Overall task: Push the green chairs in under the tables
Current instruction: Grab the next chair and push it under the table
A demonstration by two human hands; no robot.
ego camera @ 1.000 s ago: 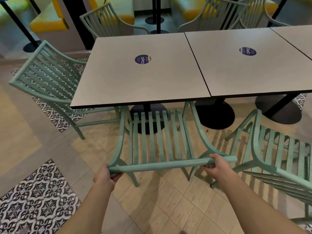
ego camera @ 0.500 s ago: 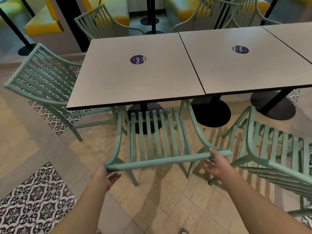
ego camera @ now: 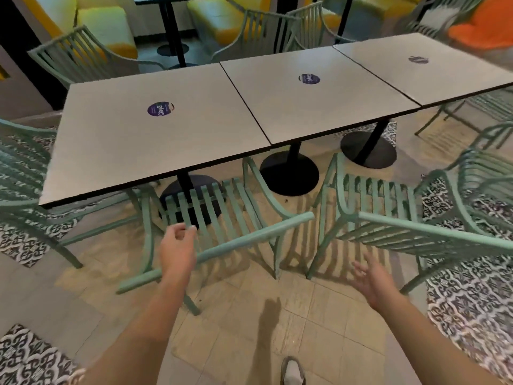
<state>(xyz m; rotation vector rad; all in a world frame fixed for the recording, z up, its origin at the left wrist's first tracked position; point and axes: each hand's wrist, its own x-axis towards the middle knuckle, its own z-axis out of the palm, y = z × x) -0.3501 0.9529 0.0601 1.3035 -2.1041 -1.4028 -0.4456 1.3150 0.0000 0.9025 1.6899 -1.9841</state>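
Observation:
A green slatted chair (ego camera: 249, 237) stands in front of me with its seat partly under the left grey table (ego camera: 155, 140). My left hand (ego camera: 177, 247) hovers in front of its top rail, fingers loosely curled, holding nothing. My right hand (ego camera: 373, 279) is spread open in the air, just short of the top rail of a second green chair (ego camera: 388, 218). That second chair stands out on the floor before the middle table (ego camera: 311, 107), its seat clear of the table edge.
Another green chair (ego camera: 25, 190) sits at the left table's end, one more at the far right (ego camera: 483, 176), several behind the tables. A third table (ego camera: 422, 70) adjoins on the right. Black pedestal bases (ego camera: 288, 173) stand underneath. My shoe (ego camera: 291, 372) shows at the bottom.
Both hands have let go of the front chair's top rail. The view has swung right, and my right hand has moved toward the second chair.

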